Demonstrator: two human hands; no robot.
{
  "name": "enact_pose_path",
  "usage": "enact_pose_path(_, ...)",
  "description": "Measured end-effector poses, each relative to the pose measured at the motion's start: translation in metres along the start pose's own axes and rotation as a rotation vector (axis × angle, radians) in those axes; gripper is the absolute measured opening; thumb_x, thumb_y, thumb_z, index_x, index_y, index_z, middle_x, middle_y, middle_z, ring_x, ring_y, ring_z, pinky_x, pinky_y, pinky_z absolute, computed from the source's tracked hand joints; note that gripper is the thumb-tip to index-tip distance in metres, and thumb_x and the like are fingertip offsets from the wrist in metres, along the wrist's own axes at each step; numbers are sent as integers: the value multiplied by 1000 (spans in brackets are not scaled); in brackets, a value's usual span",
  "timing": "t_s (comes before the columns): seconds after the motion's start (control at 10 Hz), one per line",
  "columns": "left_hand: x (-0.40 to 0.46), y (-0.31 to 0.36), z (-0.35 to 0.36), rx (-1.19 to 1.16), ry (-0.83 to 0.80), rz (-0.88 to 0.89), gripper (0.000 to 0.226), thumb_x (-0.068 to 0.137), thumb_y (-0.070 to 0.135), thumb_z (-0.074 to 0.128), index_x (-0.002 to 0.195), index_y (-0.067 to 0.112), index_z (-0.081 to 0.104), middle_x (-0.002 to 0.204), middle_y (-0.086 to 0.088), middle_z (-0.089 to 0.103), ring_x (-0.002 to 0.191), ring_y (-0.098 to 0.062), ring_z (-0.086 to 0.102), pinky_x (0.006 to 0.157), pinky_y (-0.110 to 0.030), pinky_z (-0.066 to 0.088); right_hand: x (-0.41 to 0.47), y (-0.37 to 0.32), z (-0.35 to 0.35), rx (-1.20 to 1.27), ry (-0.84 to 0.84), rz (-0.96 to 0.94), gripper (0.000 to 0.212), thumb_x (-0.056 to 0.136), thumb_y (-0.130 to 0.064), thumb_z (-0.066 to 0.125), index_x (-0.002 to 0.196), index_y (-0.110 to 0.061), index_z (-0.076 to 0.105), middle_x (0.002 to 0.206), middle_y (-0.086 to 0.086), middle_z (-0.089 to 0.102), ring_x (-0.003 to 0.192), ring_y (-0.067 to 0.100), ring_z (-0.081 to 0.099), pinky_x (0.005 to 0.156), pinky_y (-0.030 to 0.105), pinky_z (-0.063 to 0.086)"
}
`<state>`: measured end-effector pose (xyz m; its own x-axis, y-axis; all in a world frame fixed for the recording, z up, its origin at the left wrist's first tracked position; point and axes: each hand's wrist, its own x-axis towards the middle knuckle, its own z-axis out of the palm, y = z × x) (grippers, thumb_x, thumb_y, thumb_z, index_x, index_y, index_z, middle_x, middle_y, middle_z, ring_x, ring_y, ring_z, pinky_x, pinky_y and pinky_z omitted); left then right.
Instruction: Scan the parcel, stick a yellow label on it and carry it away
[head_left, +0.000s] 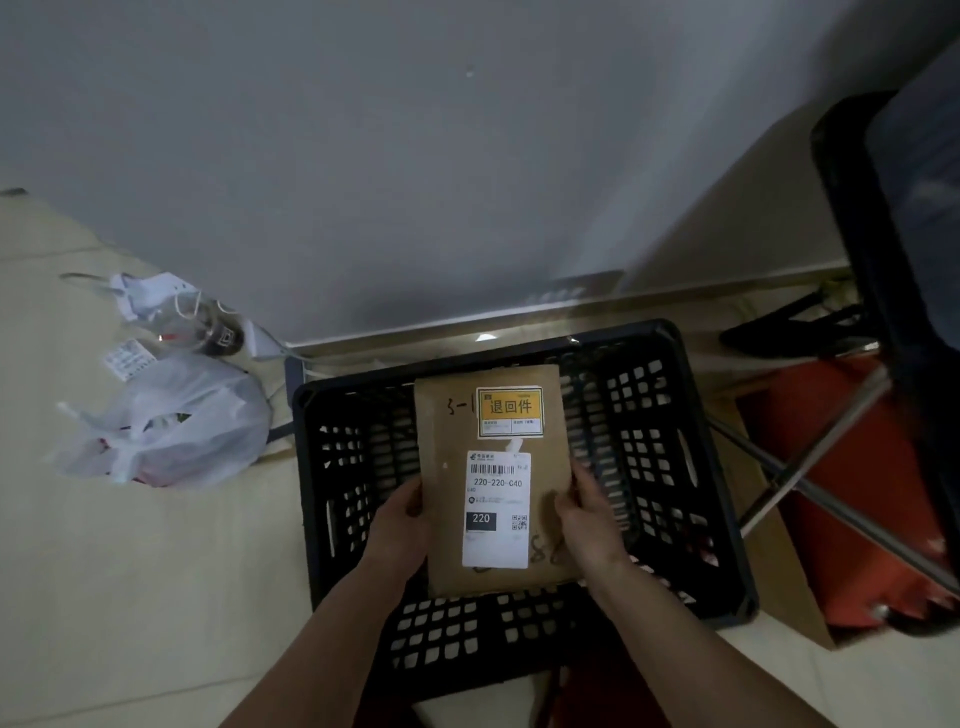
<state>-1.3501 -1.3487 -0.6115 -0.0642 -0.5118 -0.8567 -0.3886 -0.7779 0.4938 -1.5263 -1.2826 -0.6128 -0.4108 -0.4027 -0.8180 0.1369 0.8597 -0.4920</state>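
Note:
A flat brown parcel (447, 431) is held over a black plastic crate (670, 457). It carries a yellow label (510, 411) near its far end and a white shipping label (496, 509) with a barcode below that. My left hand (402, 525) grips the parcel's left edge. My right hand (587, 514) grips its right edge, thumb on top. Both forearms reach in from the bottom of the view.
A tied white plastic bag (171, 421) and a clear bottle (208, 327) lie on the pale floor at left. A red object (852, 467) with metal chair legs (810, 483) across it stands at right. The grey wall (415, 156) rises behind the crate.

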Motion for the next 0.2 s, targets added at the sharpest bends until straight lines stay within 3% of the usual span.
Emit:
enact_pose_path(0.1, 0, 7, 2, -65, 19, 21, 29, 87, -5, 54, 98, 21, 63, 96, -1, 69, 82, -12, 64, 66, -19, 55, 0, -11, 2, 39, -10, -23, 48, 98, -7, 44, 141, -26, 45, 134, -2, 51, 117, 17, 51, 88, 21, 43)
enact_pose_path(0.2, -11, 20, -2, -113, 72, 21, 19, 91, 3, 54, 100, 18, 62, 94, -1, 67, 83, -13, 63, 80, -29, 54, -7, -23, 2, 114, -29, -39, 35, 97, -6, 45, 125, -18, 61, 117, -4, 59, 108, 14, 53, 88, 24, 41)
